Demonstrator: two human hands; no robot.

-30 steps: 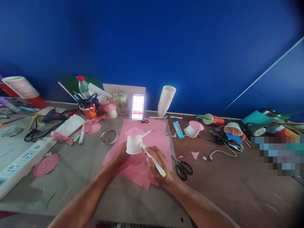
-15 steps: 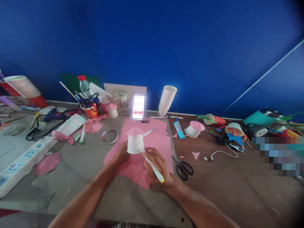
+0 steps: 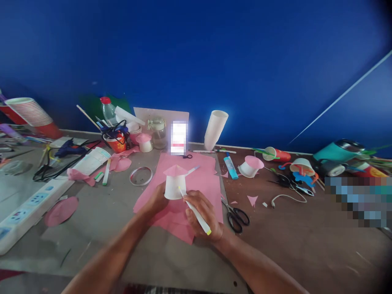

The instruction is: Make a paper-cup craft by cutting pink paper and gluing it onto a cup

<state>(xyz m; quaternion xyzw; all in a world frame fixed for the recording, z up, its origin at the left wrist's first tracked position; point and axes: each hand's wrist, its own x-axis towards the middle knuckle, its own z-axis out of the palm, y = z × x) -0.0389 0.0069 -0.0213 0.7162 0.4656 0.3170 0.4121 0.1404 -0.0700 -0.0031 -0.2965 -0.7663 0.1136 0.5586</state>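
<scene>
My left hand [image 3: 157, 199] grips an upside-down white paper cup [image 3: 175, 188] from its left side. A pink paper cone [image 3: 175, 170] sits on the cup like a roof. In my right hand [image 3: 203, 216] is a white marker [image 3: 197, 215] with a yellow end, its tip against the cup's front wall, where a small yellow mark shows. Beneath both hands lies pink paper [image 3: 202, 179]. The pen cap [image 3: 192, 170] or pen-like white and blue piece rests on that paper just behind the cup. Most of my left fingers are hidden behind the cup.
Black-handled scissors [image 3: 238, 217] lie right of the paper. Beyond them are a blue glue stick [image 3: 230, 166] and another pink-topped cup [image 3: 251, 167]. A tape roll [image 3: 141, 176] and a power strip [image 3: 33, 204] are on the left. Stacked white cups [image 3: 216, 130] stand by the blue wall.
The cup with its pink cone has shifted very slightly right and down. The marker tip stays at the cup's front, and both hands keep their hold.
</scene>
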